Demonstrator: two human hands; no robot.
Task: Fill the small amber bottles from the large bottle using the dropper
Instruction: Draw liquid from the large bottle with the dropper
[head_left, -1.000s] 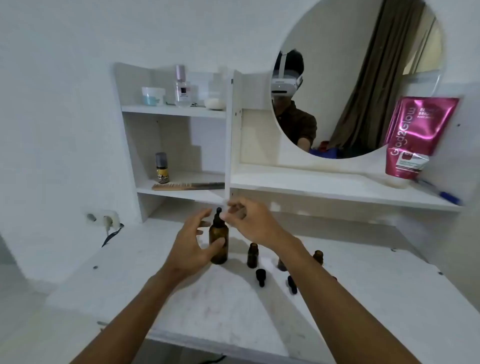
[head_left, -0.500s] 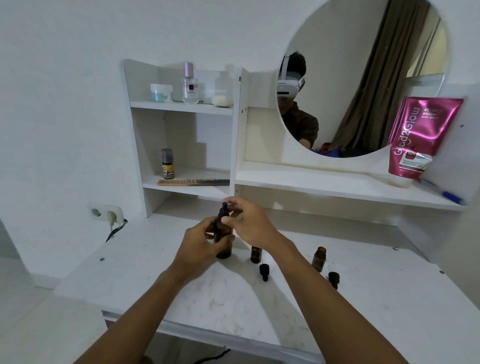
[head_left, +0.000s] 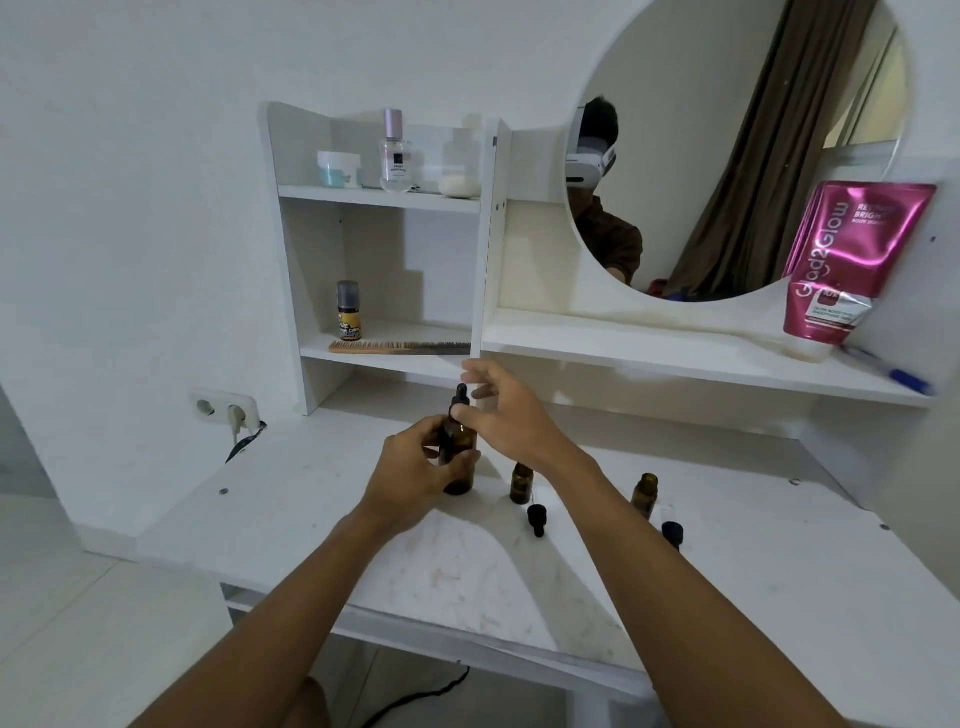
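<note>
The large amber bottle (head_left: 460, 457) stands upright on the white marble tabletop (head_left: 457, 571). My left hand (head_left: 415, 473) is wrapped around its body. My right hand (head_left: 501, 410) pinches the collar of its black dropper cap (head_left: 461, 397) with thumb and forefinger, other fingers spread. Two small amber bottles stand open to the right: one (head_left: 521, 483) close by, another (head_left: 644, 493) farther right. Their black dropper caps lie on the table, one (head_left: 536, 518) in front of the near bottle, one (head_left: 672, 533) by the far bottle.
A white shelf unit (head_left: 384, 358) behind holds a comb (head_left: 400, 347), a small spray can (head_left: 348, 310), a perfume bottle (head_left: 396, 153) and a jar. A pink tube (head_left: 852, 260) leans by the round mirror (head_left: 727, 156). A wall socket (head_left: 223, 408) sits at left.
My left hand closed fully around the large bottle, and my right hand came down from above onto the dropper cap. The camera view shifted slightly.
</note>
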